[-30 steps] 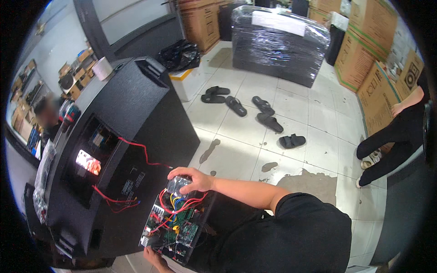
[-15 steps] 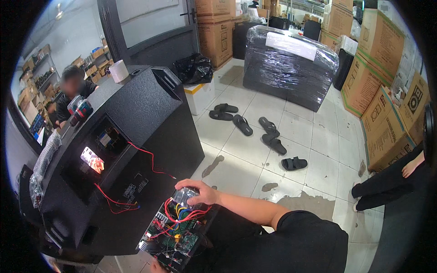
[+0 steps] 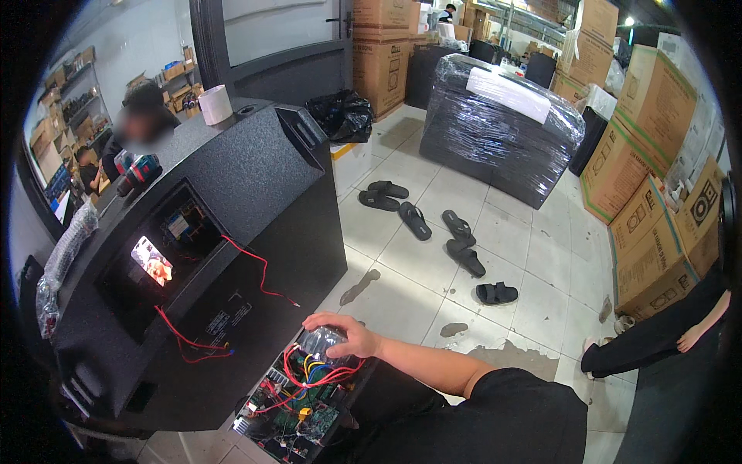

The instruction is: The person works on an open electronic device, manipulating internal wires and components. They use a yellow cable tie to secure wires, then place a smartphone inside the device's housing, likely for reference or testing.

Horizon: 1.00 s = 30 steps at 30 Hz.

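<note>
My right hand (image 3: 344, 336) is wrapped over a round transformer (image 3: 321, 342) covered in clear film. It sits at the top end of an amplifier module (image 3: 305, 417), which lies tilted low in the view with its circuit boards facing up. Red, yellow and blue wires (image 3: 317, 373) run from the transformer across the boards. My left hand is out of sight. Beside the module stands a large black speaker cabinet (image 3: 278, 232) with a rectangular opening. Loose red wires (image 3: 263, 271) hang from this opening, and a lit phone (image 3: 151, 261) rests in it.
On the cabinet are a cordless drill (image 3: 137, 172), a white roll (image 3: 215, 105) and a bubble-wrapped bundle (image 3: 69, 251). Another person (image 3: 147, 116) is behind it. Black sandals (image 3: 464, 255) lie on the tiles. A film-wrapped black cabinet (image 3: 495, 131) and cartons (image 3: 649, 116) stand beyond; someone's leg (image 3: 641, 329) is at right.
My right hand stays on the transformer. The hand seen at the module's lower edge has gone out of view. My view has shifted slightly, and the person behind the cabinet has moved.
</note>
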### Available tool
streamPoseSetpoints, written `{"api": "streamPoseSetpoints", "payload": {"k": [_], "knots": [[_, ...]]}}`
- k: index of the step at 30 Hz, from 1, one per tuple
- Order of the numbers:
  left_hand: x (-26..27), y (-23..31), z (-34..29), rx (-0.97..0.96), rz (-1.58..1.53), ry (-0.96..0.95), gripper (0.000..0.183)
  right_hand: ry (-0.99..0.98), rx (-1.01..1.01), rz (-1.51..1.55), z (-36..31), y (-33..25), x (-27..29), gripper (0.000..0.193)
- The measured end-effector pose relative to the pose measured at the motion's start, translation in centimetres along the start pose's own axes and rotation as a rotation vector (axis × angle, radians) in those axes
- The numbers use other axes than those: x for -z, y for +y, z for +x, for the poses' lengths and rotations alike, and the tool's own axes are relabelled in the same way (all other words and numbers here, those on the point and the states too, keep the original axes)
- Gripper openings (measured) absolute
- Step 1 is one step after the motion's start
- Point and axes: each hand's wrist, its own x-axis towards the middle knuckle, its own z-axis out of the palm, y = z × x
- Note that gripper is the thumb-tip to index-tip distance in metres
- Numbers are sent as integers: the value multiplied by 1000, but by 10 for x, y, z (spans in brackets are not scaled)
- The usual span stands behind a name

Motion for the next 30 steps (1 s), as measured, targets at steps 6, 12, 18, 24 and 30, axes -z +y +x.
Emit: {"api": "streamPoseSetpoints", "payload": {"k": [6,12,18,24,30], "knots": [[-3,0,-9,16,10,2,22,14,23,-30,0,3,-1,69],[-7,14,-20,21,9,-2,18,28,32,-55,0,3,0,65],[0,17,-26,-61,60,-45,20,18,38,-37,2,0,0,68],[18,-23,-3,175,-29,-87,23,16,-13,9,-1,0,-1,67],[32,-36,6,164,-51,-123,21,16,59,-29,1,2,-1,67]]}}
